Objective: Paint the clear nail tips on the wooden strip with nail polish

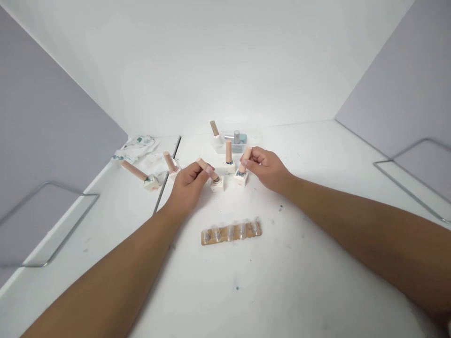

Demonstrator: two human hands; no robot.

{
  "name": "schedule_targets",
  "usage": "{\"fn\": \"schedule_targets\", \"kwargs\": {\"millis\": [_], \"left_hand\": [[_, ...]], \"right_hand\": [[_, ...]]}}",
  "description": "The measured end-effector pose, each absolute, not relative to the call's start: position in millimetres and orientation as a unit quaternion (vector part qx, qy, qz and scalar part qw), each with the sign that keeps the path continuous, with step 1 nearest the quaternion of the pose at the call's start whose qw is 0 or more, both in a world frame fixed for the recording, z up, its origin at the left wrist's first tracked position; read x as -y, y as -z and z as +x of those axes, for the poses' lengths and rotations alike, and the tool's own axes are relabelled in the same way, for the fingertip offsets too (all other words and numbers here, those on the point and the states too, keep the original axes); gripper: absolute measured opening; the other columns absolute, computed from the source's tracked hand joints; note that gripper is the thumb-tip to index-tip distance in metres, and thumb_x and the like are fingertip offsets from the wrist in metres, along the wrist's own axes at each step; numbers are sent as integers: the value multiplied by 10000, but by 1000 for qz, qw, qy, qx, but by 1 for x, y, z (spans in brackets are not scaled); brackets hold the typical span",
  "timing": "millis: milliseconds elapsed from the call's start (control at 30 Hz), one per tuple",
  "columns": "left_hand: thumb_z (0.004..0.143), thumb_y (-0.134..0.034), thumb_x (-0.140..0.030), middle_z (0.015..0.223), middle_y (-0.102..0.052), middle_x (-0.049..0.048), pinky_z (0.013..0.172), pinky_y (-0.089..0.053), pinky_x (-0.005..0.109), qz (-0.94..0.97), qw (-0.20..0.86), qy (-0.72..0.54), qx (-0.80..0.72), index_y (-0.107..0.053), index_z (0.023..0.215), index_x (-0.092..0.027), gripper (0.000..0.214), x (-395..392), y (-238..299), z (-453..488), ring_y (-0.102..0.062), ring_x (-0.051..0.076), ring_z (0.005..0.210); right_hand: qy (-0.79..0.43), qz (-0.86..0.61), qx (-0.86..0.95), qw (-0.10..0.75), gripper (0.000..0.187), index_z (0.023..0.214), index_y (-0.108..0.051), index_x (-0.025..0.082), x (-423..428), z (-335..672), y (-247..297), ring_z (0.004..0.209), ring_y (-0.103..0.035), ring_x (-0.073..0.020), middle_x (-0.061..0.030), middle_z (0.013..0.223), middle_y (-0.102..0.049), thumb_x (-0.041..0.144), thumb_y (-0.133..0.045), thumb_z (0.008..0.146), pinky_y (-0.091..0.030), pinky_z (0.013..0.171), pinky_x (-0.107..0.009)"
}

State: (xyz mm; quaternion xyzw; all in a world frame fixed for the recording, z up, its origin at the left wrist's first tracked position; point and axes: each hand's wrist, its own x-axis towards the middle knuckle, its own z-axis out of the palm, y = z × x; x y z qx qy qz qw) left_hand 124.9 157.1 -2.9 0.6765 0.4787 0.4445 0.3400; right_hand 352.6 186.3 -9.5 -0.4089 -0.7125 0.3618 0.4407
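My left hand (pixel 188 185) is closed round the long tan cap of a small white nail polish bottle (pixel 217 183), which tilts on the white table. My right hand (pixel 266 166) pinches the tan cap of a second white bottle (pixel 241 177) just to the right. A third bottle (pixel 229 162) stands upright between and behind them. In front of my hands lies a brown strip with several clear nail tips (pixel 231 232).
Two more tan-capped bottles (pixel 171 164) (pixel 141 175) lie at the left beside crumpled wipes (pixel 137 146). A clear tray (pixel 230 141) at the back holds more bottles. Wire stands (pixel 52 225) (pixel 412 173) sit at both sides against grey partitions.
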Motion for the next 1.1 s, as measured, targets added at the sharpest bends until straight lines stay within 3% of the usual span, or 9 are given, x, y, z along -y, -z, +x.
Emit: {"fn": "schedule_targets", "kwargs": {"millis": [800,1100], "left_hand": [[925,-539,-315,811,-638,23,728,-392,286,691,334,-450,-456,-597,757,-188,218,-158,3,124,-526,158,774],[900,-589,-310,783,-628,19,678,-400,273,722,303,-419,-460,-628,793,-181,172,-154,1,125,-532,154,726]], "right_hand": [[-383,-409,708,430,175,766,-570,196,-189,353,15,764,-598,-147,-4,795,-662,320,-551,888,-447,725,-286],[-344,-428,724,418,174,746,-582,200,-188,354,13,794,-544,-167,-6,779,-614,333,-592,857,-412,738,-310]]}}
